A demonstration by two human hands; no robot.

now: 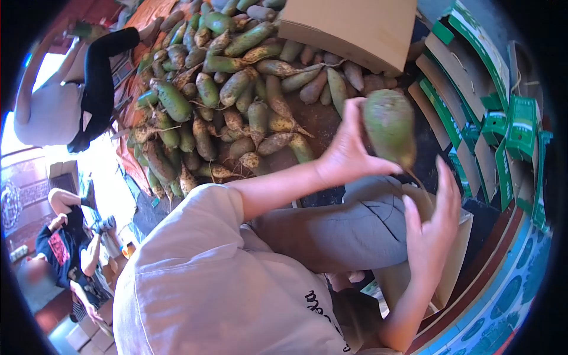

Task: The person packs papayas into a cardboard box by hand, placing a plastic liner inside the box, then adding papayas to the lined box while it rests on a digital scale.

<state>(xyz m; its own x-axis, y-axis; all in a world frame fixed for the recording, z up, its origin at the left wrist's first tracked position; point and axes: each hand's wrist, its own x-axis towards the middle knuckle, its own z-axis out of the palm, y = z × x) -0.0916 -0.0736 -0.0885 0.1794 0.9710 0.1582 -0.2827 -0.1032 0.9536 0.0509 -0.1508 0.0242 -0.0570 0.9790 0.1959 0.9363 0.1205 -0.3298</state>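
Observation:
In my left hand (349, 148) is a large green radish (389, 121), thick and rounded, with a thin root tail hanging from its lower end. The thumb and fingers wrap its left side. Just below the tail, my right hand (433, 216) is raised with fingers and thumb spread, holding nothing. To the left and beyond lies a big heap of green radishes (236, 89), many with soil and root hairs on them. Behind my right forearm, a cardboard box (455, 266) is partly hidden.
A large cardboard box (349, 29) sits at the heap's far side. Green printed cartons (520, 127) stand in rows along the right. At the left, one person in a pale top (53, 112) bends by the heap; another in a dark shirt (59, 248) sits farther off.

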